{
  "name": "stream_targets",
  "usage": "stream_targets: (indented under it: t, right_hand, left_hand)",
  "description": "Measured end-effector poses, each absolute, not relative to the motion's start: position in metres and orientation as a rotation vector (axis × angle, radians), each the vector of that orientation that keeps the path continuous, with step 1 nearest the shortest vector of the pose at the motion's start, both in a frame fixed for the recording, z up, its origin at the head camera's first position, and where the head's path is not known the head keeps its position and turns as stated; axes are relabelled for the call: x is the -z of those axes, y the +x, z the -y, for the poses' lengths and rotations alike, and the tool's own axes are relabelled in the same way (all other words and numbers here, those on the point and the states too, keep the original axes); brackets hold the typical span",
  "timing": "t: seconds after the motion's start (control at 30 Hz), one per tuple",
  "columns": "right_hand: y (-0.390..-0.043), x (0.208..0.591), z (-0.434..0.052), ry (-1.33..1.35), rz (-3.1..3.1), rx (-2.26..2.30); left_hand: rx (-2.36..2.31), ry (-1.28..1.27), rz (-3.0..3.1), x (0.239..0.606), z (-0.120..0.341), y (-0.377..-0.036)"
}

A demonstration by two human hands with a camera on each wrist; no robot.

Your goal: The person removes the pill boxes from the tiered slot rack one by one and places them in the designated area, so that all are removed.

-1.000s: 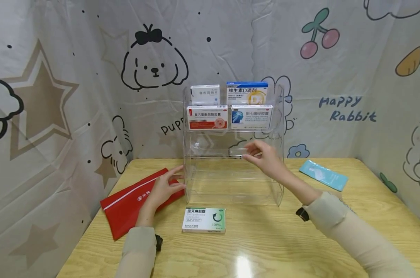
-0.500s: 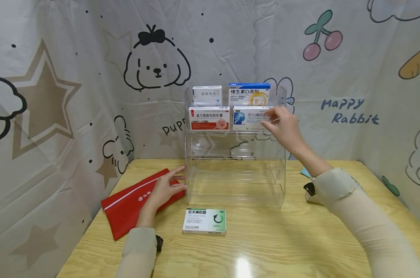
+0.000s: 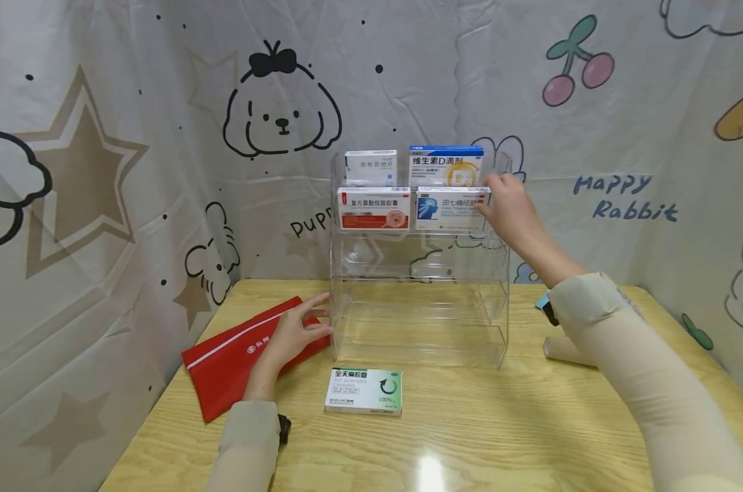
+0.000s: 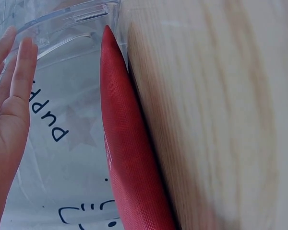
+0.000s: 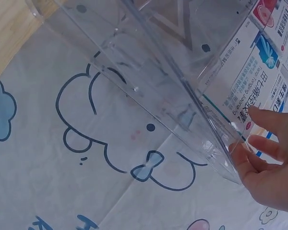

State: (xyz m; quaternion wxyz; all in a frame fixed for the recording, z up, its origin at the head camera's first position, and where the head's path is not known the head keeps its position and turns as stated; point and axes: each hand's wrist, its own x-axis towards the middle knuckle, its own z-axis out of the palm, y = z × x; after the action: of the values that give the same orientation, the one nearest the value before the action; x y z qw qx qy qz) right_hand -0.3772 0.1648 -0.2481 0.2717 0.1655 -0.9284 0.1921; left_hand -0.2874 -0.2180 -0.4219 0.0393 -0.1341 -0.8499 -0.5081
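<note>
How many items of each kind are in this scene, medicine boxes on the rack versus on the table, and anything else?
Medicine boxes on the clear rack: 4
Medicine boxes on the table: 1
Red pouches: 1
Clear racks: 1
Total: 7

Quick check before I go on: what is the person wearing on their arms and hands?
Both arms are covered by long, close-fitting beige sleeves. The left hand and right hand are bare, with no gloves or rings visible. A small black device sits at the left cuff, another at the right.
</note>
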Motion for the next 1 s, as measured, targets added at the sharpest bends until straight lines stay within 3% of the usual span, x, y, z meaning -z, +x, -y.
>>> stream_targets:
  t: [1.0]
  right_hand:
    - [-0.385,0.236,-0.166,0.459,2.617,-0.517]
  left_hand:
    - [1.522,-0.358,2.625,0.426,0.217,-0.29]
